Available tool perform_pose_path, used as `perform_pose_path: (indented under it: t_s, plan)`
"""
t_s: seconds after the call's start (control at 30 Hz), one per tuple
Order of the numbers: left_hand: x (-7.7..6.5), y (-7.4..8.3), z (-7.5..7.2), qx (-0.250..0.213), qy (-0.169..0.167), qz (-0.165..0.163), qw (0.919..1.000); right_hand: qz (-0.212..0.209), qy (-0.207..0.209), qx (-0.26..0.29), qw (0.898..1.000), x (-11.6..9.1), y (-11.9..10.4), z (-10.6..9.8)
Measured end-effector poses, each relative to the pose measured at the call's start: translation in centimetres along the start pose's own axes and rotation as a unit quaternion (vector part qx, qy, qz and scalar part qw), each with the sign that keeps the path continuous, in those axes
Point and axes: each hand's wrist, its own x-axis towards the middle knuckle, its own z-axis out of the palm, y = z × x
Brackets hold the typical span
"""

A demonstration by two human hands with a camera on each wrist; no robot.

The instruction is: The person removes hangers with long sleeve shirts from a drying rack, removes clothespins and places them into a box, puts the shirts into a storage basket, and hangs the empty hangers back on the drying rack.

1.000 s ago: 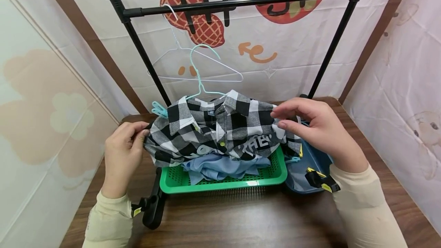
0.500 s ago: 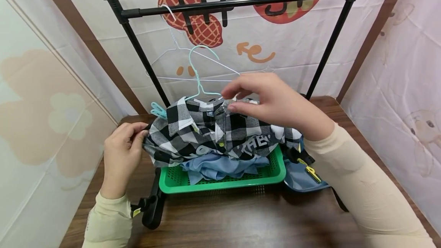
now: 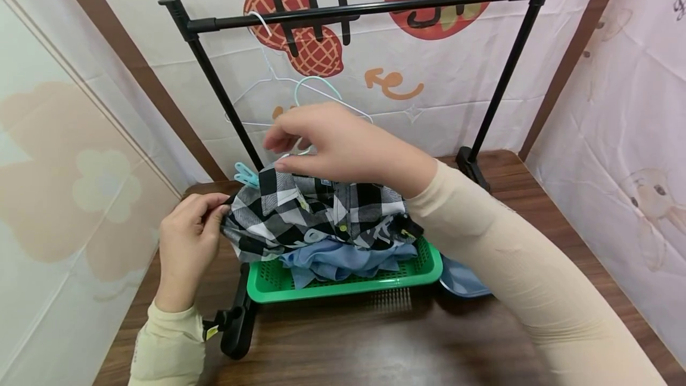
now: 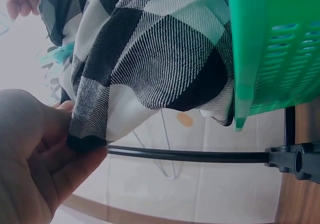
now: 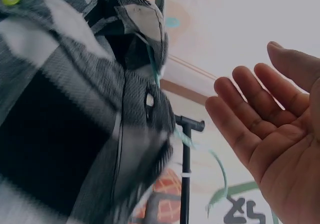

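A black-and-white checked shirt lies bunched over a green basket, with a mint-green hanger in its collar. My left hand pinches the shirt's edge at the left; the left wrist view shows the dark fabric corner between thumb and fingers. Over the collar hovers my right hand, hiding much of the hanger. Its fingers are loosely extended and hold nothing in the right wrist view, apart from the cloth. A light-blue clothespin is at the shirt's left shoulder.
Blue cloth lies in the basket under the shirt. A black rack stands behind, a white hanger hooked on its bar. A blue basin sits right of the basket, partly hidden by the right arm, on the wooden table.
My right hand has moved left from the shirt's right shoulder across to above its collar. The left hand keeps its pinch at the same place.
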Motion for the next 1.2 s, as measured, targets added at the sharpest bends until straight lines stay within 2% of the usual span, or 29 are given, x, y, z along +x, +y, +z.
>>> perform_pose_path:
  t_s: [0.27, 0.47, 0.57, 0.77, 1.03, 1.2]
  plan:
    - [-0.1, 0.0, 0.0, 0.002, 0.008, -0.002, 1.0000, 0.021, -0.043, -0.062, 0.997, 4.1, -0.6, 1.7]
    - [-0.1, -0.2, 0.1, 0.000, 0.011, 0.000, 0.9999, 0.054, -0.087, -0.119, 0.988, 6.1, -1.0, 2.9]
    - [-0.2, -0.3, 0.0, 0.001, 0.009, 0.004, 0.9999, 0.068, -0.103, -0.117, 0.985, 6.9, -1.0, 3.6]
    - [-0.1, -0.3, 0.1, 0.002, 0.011, 0.010, 0.9999, 0.100, -0.128, -0.119, 0.980, 7.5, -0.9, 4.4]
    - [0.1, -0.1, -0.1, 0.014, -0.010, 0.016, 0.9997, 0.112, -0.127, -0.112, 0.979, 7.3, -0.9, 4.5]
    - [0.1, 0.0, -0.1, 0.012, -0.010, 0.014, 0.9998, 0.108, -0.126, -0.112, 0.980, 7.2, -0.8, 4.8]
